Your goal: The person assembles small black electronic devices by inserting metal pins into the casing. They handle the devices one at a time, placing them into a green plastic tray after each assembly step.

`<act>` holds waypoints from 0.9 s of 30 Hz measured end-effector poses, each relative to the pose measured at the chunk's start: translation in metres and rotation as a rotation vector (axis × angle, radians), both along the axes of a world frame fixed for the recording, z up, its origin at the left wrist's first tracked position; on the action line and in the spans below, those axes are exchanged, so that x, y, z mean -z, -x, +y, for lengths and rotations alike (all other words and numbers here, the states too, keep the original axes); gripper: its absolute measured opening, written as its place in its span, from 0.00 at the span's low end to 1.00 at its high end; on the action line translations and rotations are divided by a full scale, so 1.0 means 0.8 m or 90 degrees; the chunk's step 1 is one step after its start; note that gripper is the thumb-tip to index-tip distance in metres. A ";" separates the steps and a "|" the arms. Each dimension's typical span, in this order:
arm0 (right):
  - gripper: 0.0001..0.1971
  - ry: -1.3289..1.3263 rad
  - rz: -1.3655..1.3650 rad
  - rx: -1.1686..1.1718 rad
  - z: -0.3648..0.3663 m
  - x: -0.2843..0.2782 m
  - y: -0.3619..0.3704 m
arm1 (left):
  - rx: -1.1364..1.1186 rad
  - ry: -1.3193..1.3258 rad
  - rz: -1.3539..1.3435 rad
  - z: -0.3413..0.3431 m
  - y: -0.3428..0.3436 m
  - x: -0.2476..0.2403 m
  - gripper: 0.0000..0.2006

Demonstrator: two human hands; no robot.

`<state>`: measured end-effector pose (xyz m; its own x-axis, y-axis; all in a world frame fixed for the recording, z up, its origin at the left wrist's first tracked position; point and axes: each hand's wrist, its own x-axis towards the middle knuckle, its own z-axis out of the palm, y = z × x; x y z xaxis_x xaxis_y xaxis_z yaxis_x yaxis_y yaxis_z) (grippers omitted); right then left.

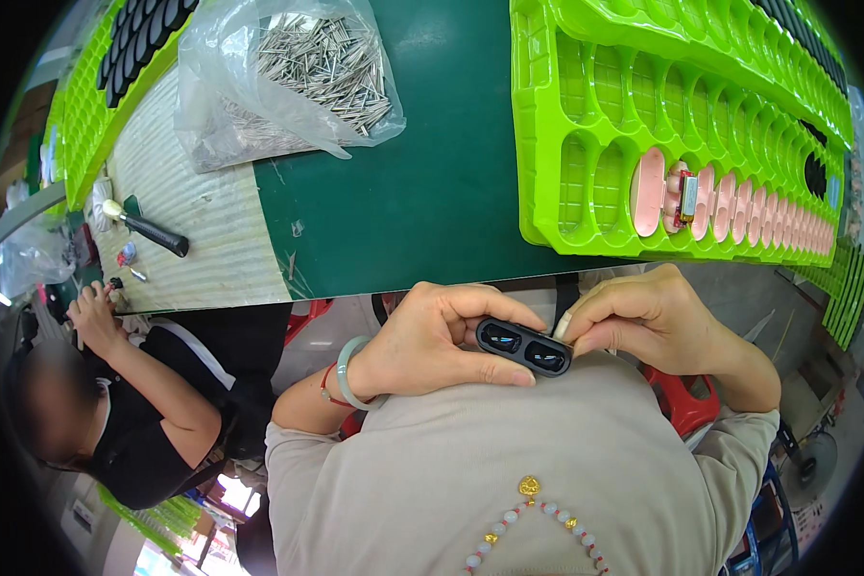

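My left hand (442, 341) is closed around a black oblong case (525, 348) with two glossy oval hollows, held in front of my chest below the table edge. At the right end of this case, the fingers of my right hand (634, 317) are pinched together. A small cream-coloured piece (564, 324) shows at those fingertips, touching or very near the case. Whether it is held or covers a fingertip, I cannot tell.
On the green table (403, 211) lies a clear bag (230, 125) of metal pins. Right of it stands a green tray (538, 206) with pink oblong pieces (650, 192). A black-handled tool (158, 233) lies left, near another person's hand (96, 317).
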<state>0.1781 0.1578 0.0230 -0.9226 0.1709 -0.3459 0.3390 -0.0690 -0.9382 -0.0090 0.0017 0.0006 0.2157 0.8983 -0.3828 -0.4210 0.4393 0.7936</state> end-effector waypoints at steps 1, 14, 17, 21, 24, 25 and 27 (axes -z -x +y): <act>0.06 0.006 0.005 -0.001 0.000 0.001 0.000 | 0.010 0.009 -0.013 0.000 0.000 0.002 0.19; 0.05 -0.052 0.055 0.049 -0.024 0.025 -0.011 | 0.097 -0.057 0.169 0.006 -0.004 0.002 0.16; 0.07 -0.070 0.064 0.065 -0.024 0.026 -0.017 | 0.066 -0.113 0.281 0.007 -0.008 0.000 0.18; 0.10 0.010 -0.021 0.184 -0.037 0.008 -0.014 | -0.010 -0.164 0.339 0.010 -0.012 -0.002 0.21; 0.11 -0.064 -0.018 0.214 -0.036 0.005 -0.012 | -0.043 -0.118 0.254 0.014 -0.008 -0.010 0.19; 0.11 -0.085 -0.005 0.224 -0.036 0.005 -0.012 | -0.071 -0.076 0.171 0.014 -0.010 -0.013 0.17; 0.11 -0.122 0.023 0.246 -0.037 0.009 -0.011 | -0.125 0.013 0.009 0.012 -0.012 -0.018 0.14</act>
<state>0.1870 0.1282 0.0160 -0.7890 0.5643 -0.2430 0.2889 -0.0083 -0.9573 0.0004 0.0112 0.0150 0.0322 0.9144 -0.4036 -0.4888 0.3666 0.7916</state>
